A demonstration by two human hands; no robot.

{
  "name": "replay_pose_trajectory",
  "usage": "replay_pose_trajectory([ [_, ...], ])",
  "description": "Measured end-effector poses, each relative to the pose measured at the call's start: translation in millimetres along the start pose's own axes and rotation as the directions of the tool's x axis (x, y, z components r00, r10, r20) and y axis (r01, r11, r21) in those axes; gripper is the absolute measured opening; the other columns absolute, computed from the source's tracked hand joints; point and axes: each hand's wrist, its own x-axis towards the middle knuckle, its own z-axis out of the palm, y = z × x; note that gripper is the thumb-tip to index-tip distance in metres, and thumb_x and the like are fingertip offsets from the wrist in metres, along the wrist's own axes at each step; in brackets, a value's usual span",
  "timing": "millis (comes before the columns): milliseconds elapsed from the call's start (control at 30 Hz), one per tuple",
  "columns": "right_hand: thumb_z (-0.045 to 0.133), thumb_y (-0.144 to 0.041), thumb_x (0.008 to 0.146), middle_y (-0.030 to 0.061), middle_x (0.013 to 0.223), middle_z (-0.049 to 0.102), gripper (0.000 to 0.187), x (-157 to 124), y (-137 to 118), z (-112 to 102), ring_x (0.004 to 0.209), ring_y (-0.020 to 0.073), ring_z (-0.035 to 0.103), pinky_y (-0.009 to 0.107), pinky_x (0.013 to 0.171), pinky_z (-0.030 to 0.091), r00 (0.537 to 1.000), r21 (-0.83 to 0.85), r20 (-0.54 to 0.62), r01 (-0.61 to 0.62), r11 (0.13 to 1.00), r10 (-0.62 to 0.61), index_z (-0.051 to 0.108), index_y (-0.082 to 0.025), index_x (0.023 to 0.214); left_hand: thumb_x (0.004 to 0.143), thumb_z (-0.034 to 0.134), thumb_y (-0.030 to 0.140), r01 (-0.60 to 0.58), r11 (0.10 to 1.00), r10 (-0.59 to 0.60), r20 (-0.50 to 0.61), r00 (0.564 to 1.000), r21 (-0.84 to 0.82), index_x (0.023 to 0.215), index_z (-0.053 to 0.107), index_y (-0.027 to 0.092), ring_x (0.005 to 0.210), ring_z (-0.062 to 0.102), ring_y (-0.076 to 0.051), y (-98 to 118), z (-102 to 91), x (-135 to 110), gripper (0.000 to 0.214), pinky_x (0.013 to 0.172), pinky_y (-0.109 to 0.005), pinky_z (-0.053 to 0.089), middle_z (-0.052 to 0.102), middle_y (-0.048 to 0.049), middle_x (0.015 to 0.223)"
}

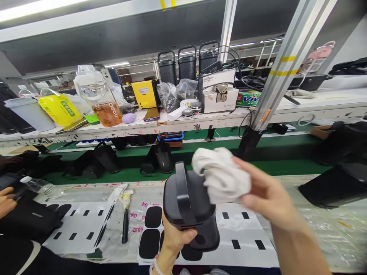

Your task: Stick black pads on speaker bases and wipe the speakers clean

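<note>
A black box-shaped device with a carry handle, which looks like a portable speaker (197, 198), is tilted in front of me above the bench. My left hand (176, 238) grips it from below, with the thumb against its near side. My right hand (266, 191) is closed on a crumpled white cloth (222, 175) held at the upper right side of the speaker. Whether the cloth touches the surface I cannot tell. Under the speaker lies a white sheet (246, 250) bearing black rounded pads and small black rectangles.
A brush-like tool with a black handle (125, 225) lies left of the sheet. Another person's hand (7, 202) holds a black unit at far left. More black units (163, 156) stand on the green belt (129, 166). A cluttered shelf (137, 128) and metal post (275, 76) are beyond.
</note>
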Motion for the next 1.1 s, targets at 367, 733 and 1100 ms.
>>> replay_pose_trajectory([
  [367, 0.044, -0.025, 0.097, 0.0059, 0.1, 0.071, 0.025, -12, 37, 42, 0.096, 0.0196, 0.065, 0.04, 0.106, 0.042, 0.897, -0.303, 0.135, 0.442, 0.844, -0.421, 0.068, -0.02, 0.099, 0.057, 0.079, 0.054, -0.424, 0.707, 0.482, 0.053, 0.875, 0.565, 0.14, 0.043, 0.014, 0.113, 0.062, -0.037, 17, 18.5, -4, 0.099, 0.099, -0.054, 0.049, 0.064, -0.0167, 0.123],
  [733, 0.07, -0.066, 0.069, 0.0018, 0.067, 0.061, 0.048, -13, 30, 2, 0.064, 0.0173, 0.057, 0.027, 0.057, 0.048, 0.838, 0.104, -0.438, -0.313, 0.944, 0.326, 0.068, -0.02, 0.081, 0.061, 0.078, 0.028, -0.592, -0.062, 0.623, 0.494, 0.606, 0.804, 0.151, 0.024, 0.017, 0.122, 0.049, -0.038, 47, 32.9, 1, 0.106, 0.099, -0.055, 0.046, 0.046, -0.0206, 0.133],
  [1100, 0.085, -0.045, 0.058, -0.0015, 0.058, 0.048, 0.038, -24, -2, 17, 0.051, 0.0099, 0.042, 0.023, 0.045, 0.036, 0.895, 0.246, -0.32, -0.237, 0.94, 0.31, 0.061, -0.017, 0.067, 0.054, 0.08, 0.065, -0.061, 0.983, 0.077, -0.085, 0.993, 0.172, 0.153, 0.019, 0.035, 0.15, 0.012, -0.034, 7, -65.6, 30, 0.12, 0.12, -0.052, 0.017, 0.019, -0.0052, 0.163],
])
